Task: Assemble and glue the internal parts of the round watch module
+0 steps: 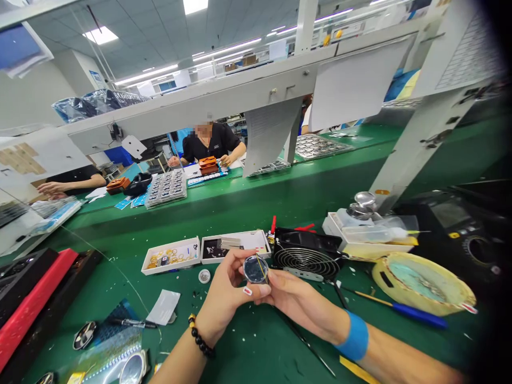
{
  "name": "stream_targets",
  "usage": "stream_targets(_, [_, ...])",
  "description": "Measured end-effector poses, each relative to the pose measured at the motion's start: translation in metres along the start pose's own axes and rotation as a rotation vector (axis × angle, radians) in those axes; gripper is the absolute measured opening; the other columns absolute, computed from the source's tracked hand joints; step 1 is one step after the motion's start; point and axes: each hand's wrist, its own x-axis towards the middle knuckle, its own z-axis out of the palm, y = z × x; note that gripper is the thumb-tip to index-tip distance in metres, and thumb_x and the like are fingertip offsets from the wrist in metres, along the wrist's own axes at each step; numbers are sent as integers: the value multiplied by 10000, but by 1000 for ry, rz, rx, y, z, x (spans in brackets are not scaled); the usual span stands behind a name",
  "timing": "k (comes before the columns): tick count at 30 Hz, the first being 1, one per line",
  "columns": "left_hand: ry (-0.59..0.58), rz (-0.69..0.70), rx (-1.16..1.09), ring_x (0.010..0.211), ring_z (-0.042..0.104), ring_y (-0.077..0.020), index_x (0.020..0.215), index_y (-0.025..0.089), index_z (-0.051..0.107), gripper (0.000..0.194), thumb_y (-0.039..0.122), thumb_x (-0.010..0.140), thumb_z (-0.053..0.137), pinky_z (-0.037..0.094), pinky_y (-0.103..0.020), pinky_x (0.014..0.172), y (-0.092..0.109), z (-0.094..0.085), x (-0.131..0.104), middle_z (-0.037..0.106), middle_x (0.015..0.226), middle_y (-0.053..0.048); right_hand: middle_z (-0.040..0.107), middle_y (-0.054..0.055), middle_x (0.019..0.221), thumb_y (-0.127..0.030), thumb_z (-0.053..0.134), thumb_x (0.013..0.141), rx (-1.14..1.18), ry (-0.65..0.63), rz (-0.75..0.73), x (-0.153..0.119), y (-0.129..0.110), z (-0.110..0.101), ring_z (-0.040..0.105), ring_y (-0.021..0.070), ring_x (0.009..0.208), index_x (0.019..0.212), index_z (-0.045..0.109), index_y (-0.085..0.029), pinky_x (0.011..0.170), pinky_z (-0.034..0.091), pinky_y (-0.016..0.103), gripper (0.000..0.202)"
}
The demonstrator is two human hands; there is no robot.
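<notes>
My left hand (224, 293), with a black bead bracelet at the wrist, pinches a small round glass-faced part (255, 268) between thumb and fingers. My right hand (296, 301), a blue band on its wrist, grips the same round part from the right. A thin yellow stick (262, 268) lies across the part's face, held by the right fingers. Both hands hover over the green mat (248, 341), just in front of a small black fan (306, 253).
Two white trays (172, 255) (234, 246) of small parts sit behind the hands. A yellow dish (424, 282), a blue-handled tool (416, 314) and a dispenser bottle (362, 210) lie right. Black and red trays (36, 298) lie left. People sit working across the bench (208, 144).
</notes>
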Motion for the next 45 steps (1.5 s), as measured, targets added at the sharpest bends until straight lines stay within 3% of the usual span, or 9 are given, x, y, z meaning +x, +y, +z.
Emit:
stream_targets(11, [1,11,25,829,517,-125,1191,167,548,631,321,689,899,420,-213,722,-4,0,1,599,986,-44,659,102,968,-529,733,874,-34,33,21,2,-4,6,587,189,869,1030,761,-147,853,480,316,413])
stream_targets(26, [2,23,63,871,553,-162,1202,178,546,650,355,685,900,434,-228,732,-8,-3,3,605,1028,-67,657,89,919,-527,750,861,-27,42,18,2,-4,4,596,181,834,993,761,-142,827,482,307,407])
stream_targets(38, [9,13,41,793,534,-136,1172,178,530,656,379,672,905,430,-212,675,-6,1,3,591,972,-50,651,88,920,-539,725,878,-19,45,23,4,-2,2,607,176,842,1023,760,-143,817,494,279,423])
stream_targets(45, [28,14,65,822,531,-142,1168,184,539,671,409,656,911,431,-216,706,-8,1,4,593,969,-43,669,91,951,-563,763,829,-35,57,39,4,-1,1,608,179,832,1018,773,-162,818,494,282,443])
